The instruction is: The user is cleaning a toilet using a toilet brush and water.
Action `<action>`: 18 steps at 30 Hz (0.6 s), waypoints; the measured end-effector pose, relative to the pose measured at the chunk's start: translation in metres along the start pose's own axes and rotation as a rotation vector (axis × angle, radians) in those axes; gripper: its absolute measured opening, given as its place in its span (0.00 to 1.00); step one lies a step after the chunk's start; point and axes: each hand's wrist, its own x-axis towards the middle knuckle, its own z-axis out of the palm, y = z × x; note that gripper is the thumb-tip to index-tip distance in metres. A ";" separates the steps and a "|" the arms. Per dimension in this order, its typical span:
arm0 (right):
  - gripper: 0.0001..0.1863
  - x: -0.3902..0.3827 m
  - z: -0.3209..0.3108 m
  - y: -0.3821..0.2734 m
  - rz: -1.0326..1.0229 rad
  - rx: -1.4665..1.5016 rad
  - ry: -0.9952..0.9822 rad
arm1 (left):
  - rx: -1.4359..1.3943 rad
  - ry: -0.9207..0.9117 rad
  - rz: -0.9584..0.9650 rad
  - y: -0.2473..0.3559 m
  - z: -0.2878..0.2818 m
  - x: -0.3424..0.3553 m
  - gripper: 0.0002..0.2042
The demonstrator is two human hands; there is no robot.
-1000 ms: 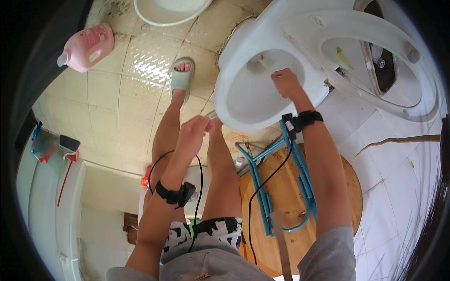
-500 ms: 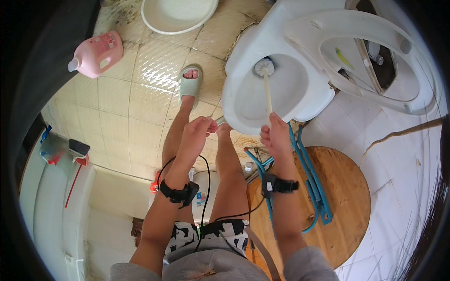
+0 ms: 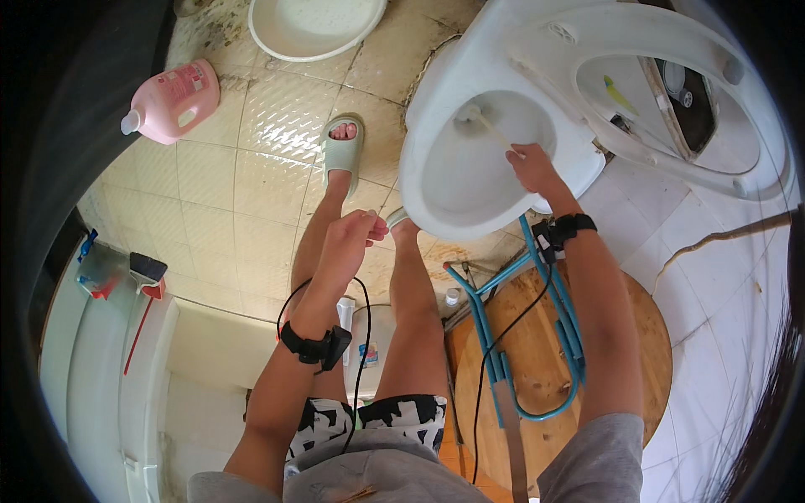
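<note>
My right hand [image 3: 533, 170] is closed round the pale handle of a toilet brush [image 3: 495, 130]. The handle slants down to the upper left, its head in the drain end of the white toilet bowl [image 3: 436, 189]; the bristles are blurred. My right forearm reaches over the bowl's right rim. My left hand [image 3: 356, 233] hovers in front of my body, left of the bowl, fingers curled in with nothing visible in them. The toilet seat [image 3: 671, 159] is raised to the right of the bowl.
A pink jug [image 3: 174, 101] and a white basin [image 3: 317, 29] stand on the tiled floor [image 3: 201, 180]. Right of my legs are a round wooden tabletop [image 3: 625, 360] and a blue metal frame [image 3: 478, 323]. A broom [image 3: 148, 270] is at the left. A black cable hangs between my wrists.
My right hand has moved up and to the right with the toilet brush, so its handle now slants instead of pointing toward me. My left hand has barely moved.
</note>
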 end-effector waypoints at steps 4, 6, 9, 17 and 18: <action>0.15 -0.035 0.035 -0.003 0.588 1.365 -0.271 | 0.008 0.031 -0.022 -0.001 0.005 0.005 0.16; 0.15 -0.063 0.071 -0.021 0.500 1.763 -0.340 | 0.027 -0.015 -0.009 -0.009 0.011 0.008 0.17; 0.16 -0.121 0.108 -0.044 0.411 2.177 -0.378 | -0.009 -0.048 -0.074 -0.027 0.038 0.029 0.19; 0.22 -0.198 0.095 -0.046 -0.050 0.068 0.507 | -0.166 -0.308 -0.473 -0.006 0.178 0.070 0.25; 0.21 -0.207 0.085 -0.053 0.096 0.085 0.382 | -0.254 -0.406 -0.523 -0.009 0.194 0.073 0.24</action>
